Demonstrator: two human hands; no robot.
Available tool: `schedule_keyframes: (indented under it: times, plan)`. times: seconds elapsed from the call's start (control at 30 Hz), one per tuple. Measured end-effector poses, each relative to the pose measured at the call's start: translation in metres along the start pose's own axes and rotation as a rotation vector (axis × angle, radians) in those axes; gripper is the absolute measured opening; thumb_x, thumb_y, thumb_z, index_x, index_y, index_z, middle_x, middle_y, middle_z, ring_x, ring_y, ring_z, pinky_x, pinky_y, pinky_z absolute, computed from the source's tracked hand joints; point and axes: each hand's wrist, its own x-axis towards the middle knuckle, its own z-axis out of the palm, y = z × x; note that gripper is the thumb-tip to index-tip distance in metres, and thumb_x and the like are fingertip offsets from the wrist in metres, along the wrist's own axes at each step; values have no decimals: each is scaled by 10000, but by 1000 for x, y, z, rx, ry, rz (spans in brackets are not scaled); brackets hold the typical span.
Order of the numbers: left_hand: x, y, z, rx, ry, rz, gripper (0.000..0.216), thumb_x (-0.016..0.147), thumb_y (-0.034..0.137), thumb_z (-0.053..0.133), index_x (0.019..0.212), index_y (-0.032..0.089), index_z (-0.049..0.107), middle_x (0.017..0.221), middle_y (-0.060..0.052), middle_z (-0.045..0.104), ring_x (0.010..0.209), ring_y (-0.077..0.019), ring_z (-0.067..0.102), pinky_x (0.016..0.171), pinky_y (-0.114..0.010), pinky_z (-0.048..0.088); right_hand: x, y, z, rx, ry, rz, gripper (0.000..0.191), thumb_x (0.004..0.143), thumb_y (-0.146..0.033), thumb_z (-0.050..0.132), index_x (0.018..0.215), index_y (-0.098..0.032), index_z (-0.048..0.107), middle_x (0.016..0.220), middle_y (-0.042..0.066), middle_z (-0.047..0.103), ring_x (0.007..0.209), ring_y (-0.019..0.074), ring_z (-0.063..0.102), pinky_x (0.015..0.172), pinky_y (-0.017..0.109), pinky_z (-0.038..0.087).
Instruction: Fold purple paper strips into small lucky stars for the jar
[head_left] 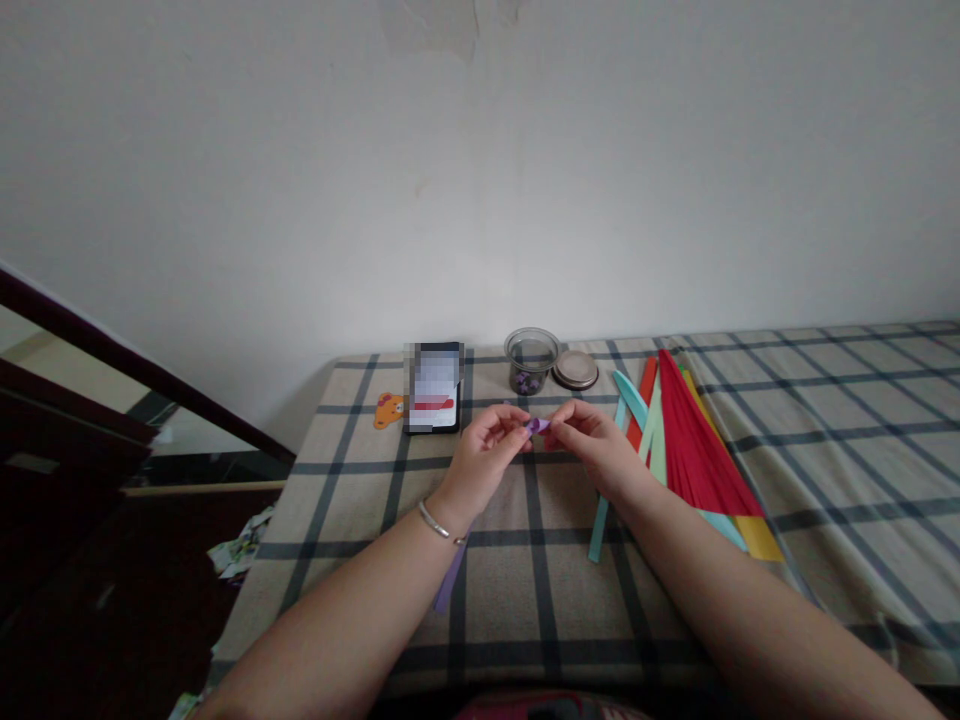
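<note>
My left hand (484,455) and my right hand (596,445) meet above the checked cloth, both pinched on a small folded purple paper piece (537,426) between their fingertips. A long purple paper strip (450,585) trails from it down under my left wrist, which wears a thin silver bangle. Just behind my hands stands an open glass jar (532,360) with small purple pieces inside, and its round lid (575,369) lies beside it.
A pile of paper strips (694,440) in red, orange, yellow and light green-blue fans out right of my hands. A phone (433,387) lies at the back left beside a small orange bear sticker (390,410). The checked cloth (825,440) ends at a white wall; the floor drops off left.
</note>
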Motion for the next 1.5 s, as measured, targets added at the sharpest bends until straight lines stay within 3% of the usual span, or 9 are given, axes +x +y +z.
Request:
schedule_keyframes:
  times: [0.17, 0.3, 0.53, 0.77, 1.23, 1.5]
  plan:
    - [-2, 0, 0, 109, -56, 30, 267, 753, 320, 648, 964, 178, 568, 826, -17, 592, 705, -116, 580, 641, -237, 509, 0, 1, 0, -43, -39, -25, 346, 624, -499, 706, 637, -207, 521, 587, -26, 564, 550, 123, 534, 574, 266, 440]
    - [-3, 3, 1, 248, -29, 91, 225, 739, 279, 668, 916, 175, 576, 842, -28, 606, 773, -139, 590, 691, -249, 502, 1, 6, -2, -75, -77, -40, 296, 665, -456, 683, 638, -210, 521, 605, -23, 571, 579, 129, 534, 604, 274, 433]
    - [-3, 5, 2, 312, -4, 139, 117, 793, 258, 604, 871, 170, 599, 850, -36, 633, 753, -140, 610, 706, -266, 504, 0, 5, 0, -89, -101, -30, 276, 715, -458, 646, 685, -212, 522, 608, -34, 538, 582, 128, 506, 599, 273, 406]
    - [-2, 4, 2, 321, -7, 168, 113, 781, 236, 617, 874, 171, 614, 861, -35, 648, 769, -142, 617, 719, -272, 510, 0, 5, 1, -72, -79, -38, 295, 679, -473, 685, 684, -206, 558, 626, -29, 553, 595, 125, 508, 603, 270, 412]
    - [3, -4, -2, 76, -5, -24, 182, 728, 274, 676, 841, 152, 601, 795, -14, 627, 716, -115, 580, 709, -257, 467, 1, 5, -1, -10, -9, 29, 305, 657, -454, 708, 618, -195, 552, 572, -25, 587, 539, 107, 501, 546, 242, 375]
    - [2, 0, 0, 63, -13, -107, 217, 736, 340, 662, 766, 149, 564, 617, 42, 534, 504, -65, 476, 472, -192, 388, 1, 4, 0, 32, -16, 68, 328, 626, -450, 730, 603, -189, 533, 565, -31, 581, 542, 102, 507, 562, 242, 380]
